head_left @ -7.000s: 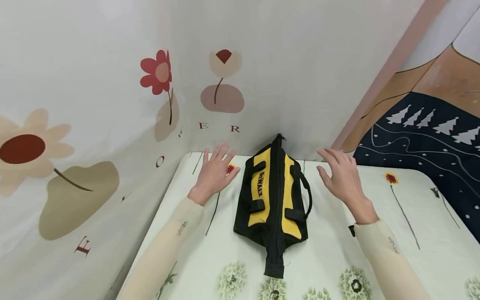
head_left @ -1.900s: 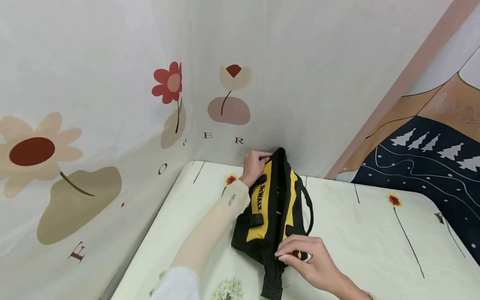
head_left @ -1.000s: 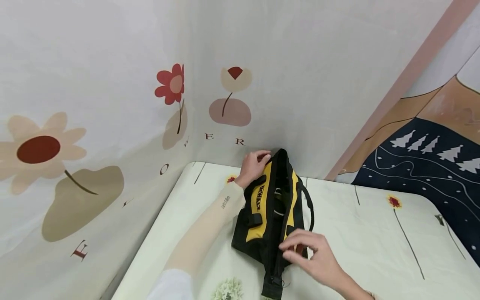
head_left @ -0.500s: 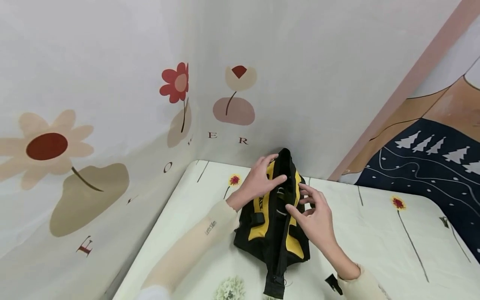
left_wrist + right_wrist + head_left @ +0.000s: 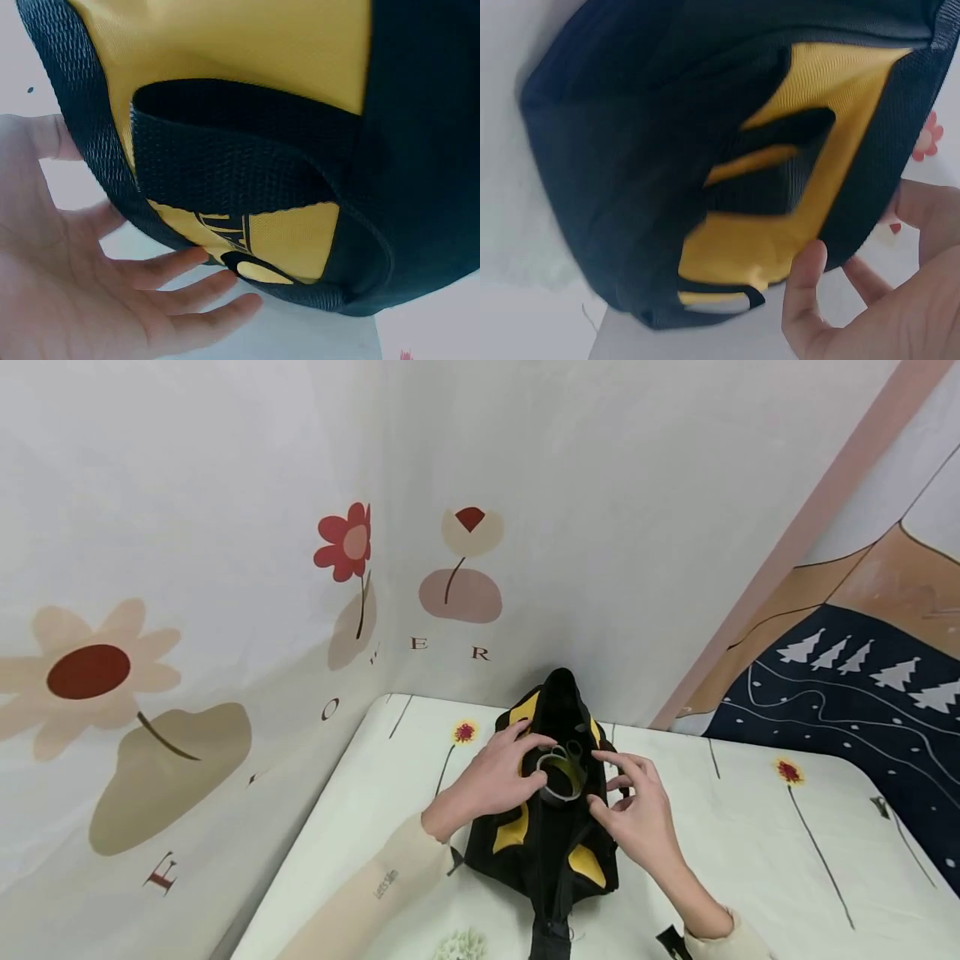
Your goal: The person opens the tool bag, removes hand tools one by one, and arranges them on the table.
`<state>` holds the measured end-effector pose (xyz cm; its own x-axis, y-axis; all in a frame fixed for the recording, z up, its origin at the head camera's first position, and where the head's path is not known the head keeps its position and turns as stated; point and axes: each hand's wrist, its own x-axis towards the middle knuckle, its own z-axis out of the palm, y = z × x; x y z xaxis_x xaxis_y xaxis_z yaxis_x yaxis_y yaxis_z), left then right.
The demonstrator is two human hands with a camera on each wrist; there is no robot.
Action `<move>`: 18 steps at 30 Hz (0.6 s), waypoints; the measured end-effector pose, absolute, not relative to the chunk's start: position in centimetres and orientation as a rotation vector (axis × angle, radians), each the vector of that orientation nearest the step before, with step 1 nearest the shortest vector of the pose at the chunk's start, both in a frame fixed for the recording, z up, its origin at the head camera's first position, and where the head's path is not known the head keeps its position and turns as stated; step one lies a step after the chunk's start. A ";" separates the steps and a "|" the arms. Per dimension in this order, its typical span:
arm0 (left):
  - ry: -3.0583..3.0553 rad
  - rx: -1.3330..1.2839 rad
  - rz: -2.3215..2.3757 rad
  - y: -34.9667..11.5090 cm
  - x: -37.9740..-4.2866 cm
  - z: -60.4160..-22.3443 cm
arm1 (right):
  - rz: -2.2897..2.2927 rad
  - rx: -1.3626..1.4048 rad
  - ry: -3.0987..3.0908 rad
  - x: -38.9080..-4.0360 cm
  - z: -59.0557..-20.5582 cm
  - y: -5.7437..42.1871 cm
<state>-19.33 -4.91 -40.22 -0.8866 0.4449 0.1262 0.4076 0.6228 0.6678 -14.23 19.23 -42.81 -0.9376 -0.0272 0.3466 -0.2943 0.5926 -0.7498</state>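
A black and yellow tool bag (image 5: pixel 510 837) stands on the bed-like surface with its zipped top spread wide. My left hand (image 5: pixel 486 778) holds its left rim, thumb and index finger over the edge and the other fingers outside, beside the webbing handle (image 5: pixel 232 150). On the opposite rim my right hand (image 5: pixel 637 814) grips the edge, its thumb (image 5: pixel 807 274) against the outer side and fingers passing behind. Inside the bag lies a ring-shaped roll (image 5: pixel 542 789) that looks like tape, with small greenish loops (image 5: pixel 574 748) beside it. The deeper contents are dark.
A light cover with printed flowers (image 5: pixel 787 770) spreads under the bag. Pale printed curtains (image 5: pixel 585 527) rise close behind and at the left. A dark blue printed cloth (image 5: pixel 825 693) hangs at the right.
The zipper has been drawn toward me and the bag opened. My right hand left the zipper for the right rim. Both hands then widened the opening, and the roll inside shows more.
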 end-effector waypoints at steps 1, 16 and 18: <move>2.776 0.700 1.132 -5.1 -19.0 -40.2 | 1.263 0.258 -2.535 -14.1 -42.8 19.6; 2.676 0.567 1.114 -8.8 -17.5 -38.4 | 1.373 0.104 -2.689 -13.7 -41.5 23.3; 2.671 0.548 1.132 -9.1 -17.1 -38.3 | 1.379 0.099 -2.704 -13.6 -41.3 23.6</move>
<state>-17.06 -9.11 -38.27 -0.9139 0.4050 -0.0285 0.2611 0.6401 0.7225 -13.64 23.57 -41.28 -0.9924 -0.0104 0.1226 -0.1053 0.5869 -0.8028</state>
